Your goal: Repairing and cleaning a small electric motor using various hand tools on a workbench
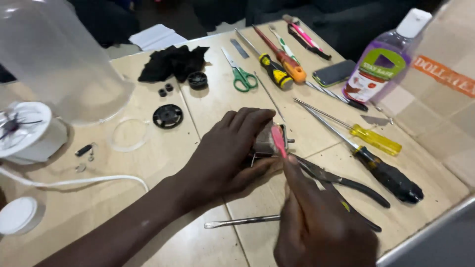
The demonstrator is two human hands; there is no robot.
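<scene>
Fingers of left hand (222, 158) grip small motor (269, 141); right hand (316, 222) pinches pink tool (278, 141) (pliers (341, 183) beside).

— From my seat I see green scissors (241, 74) near the far edge, with a black cloth (173, 62) to their left.

— And on the right?

— I see a purple bottle (383, 59), a phone (334, 72) beside it, and a yellow screwdriver (373, 138) on the table (148, 163).

Bare table (163, 163) left of hands; right blocked by pliers (346, 183), screwdrivers (381, 168); far side by scissors (241, 74).
</scene>
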